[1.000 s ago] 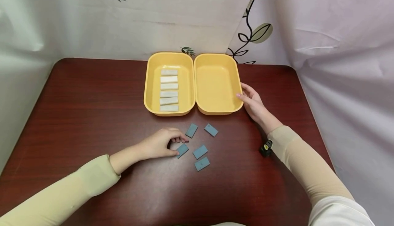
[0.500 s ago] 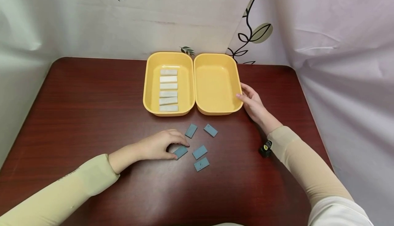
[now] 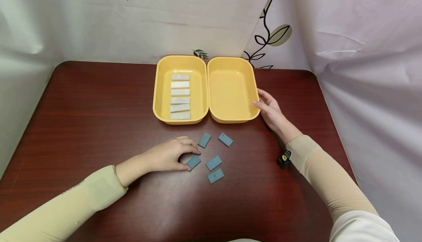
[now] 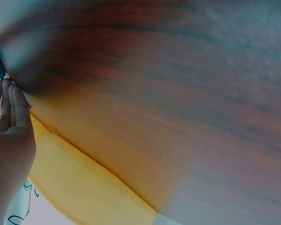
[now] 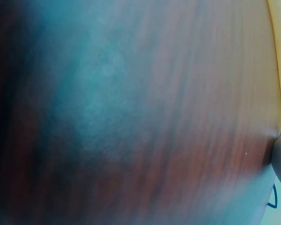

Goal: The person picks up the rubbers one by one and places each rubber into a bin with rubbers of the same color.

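Note:
My left hand (image 3: 171,154) is at a small blue-grey rectangular tile (image 3: 193,162) on the table, thumb on its near left corner and index fingertip at its far right corner. In the left wrist view, the left hand (image 4: 11,122) shows at the left edge beside a tile. Several more blue-grey tiles lie loose close by: one (image 3: 204,140), another (image 3: 225,139), another (image 3: 214,163) and a speckled one (image 3: 215,176). My right hand (image 3: 271,113) holds the right rim of a yellow tray (image 3: 234,120), thumb inside and fingers outside.
Left of that tray, touching it, stands a second yellow tray (image 3: 158,88). Several white rectangular tiles (image 3: 180,92) lie in it in a column. The dark red wooden table (image 3: 99,110) meets a patterned curtain (image 3: 138,25) at the back.
My left hand has drawn the tile slightly left, and its index finger bent down to the tile, then rose a little. The right hand stays on the tray rim.

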A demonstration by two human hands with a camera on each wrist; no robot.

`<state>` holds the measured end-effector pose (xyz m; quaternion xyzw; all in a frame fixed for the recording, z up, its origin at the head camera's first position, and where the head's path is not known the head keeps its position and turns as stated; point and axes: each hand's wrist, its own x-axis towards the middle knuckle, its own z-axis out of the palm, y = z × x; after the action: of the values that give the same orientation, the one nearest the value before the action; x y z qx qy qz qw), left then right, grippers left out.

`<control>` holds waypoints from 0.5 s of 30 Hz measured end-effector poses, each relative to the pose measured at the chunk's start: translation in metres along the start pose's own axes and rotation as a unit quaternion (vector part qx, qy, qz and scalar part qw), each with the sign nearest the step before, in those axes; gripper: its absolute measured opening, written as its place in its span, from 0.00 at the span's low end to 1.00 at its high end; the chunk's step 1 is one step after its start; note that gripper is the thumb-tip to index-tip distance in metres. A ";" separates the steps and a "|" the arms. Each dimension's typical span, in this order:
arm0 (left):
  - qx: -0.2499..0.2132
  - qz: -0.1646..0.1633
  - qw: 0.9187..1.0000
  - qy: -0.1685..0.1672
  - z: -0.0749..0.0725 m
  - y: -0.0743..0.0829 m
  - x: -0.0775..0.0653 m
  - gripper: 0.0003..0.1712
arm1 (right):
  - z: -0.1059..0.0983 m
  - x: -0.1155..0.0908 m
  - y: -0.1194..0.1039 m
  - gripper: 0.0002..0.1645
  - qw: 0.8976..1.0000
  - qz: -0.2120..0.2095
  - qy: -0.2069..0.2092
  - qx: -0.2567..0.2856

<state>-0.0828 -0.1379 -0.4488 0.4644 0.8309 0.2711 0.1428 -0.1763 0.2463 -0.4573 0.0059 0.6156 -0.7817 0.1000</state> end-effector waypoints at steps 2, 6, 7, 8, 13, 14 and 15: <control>0.002 -0.001 1.000 0.001 0.000 0.001 0.000 0.26 | 0.000 0.000 0.000 0.31 1.000 -0.002 -0.002 0.004; 0.003 0.000 1.000 0.007 0.000 0.002 0.000 0.25 | -0.001 0.000 0.001 0.32 1.000 -0.004 -0.003 0.006; 0.003 0.000 1.000 0.009 0.000 0.002 0.000 0.25 | -0.001 0.000 0.001 0.32 1.000 -0.004 -0.004 0.006; 0.001 0.000 1.000 0.011 0.000 0.003 -0.001 0.24 | -0.001 0.000 0.001 0.32 1.000 -0.004 -0.005 0.009; 0.002 -0.003 1.000 0.019 0.003 0.004 -0.003 0.24 | 0.000 0.000 0.001 0.31 1.000 -0.002 -0.002 0.006; 0.003 -0.004 1.000 0.020 0.003 0.004 -0.003 0.24 | 0.000 0.000 0.000 0.30 1.000 -0.002 -0.002 0.006; 0.005 -0.005 1.000 0.020 0.003 0.005 -0.004 0.24 | 0.000 0.000 0.000 0.30 1.000 -0.001 -0.001 0.003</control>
<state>-0.0759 -0.1379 -0.4486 0.4552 0.8372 0.2759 0.1253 -0.1766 0.2460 -0.4574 0.0048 0.6132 -0.7836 0.0992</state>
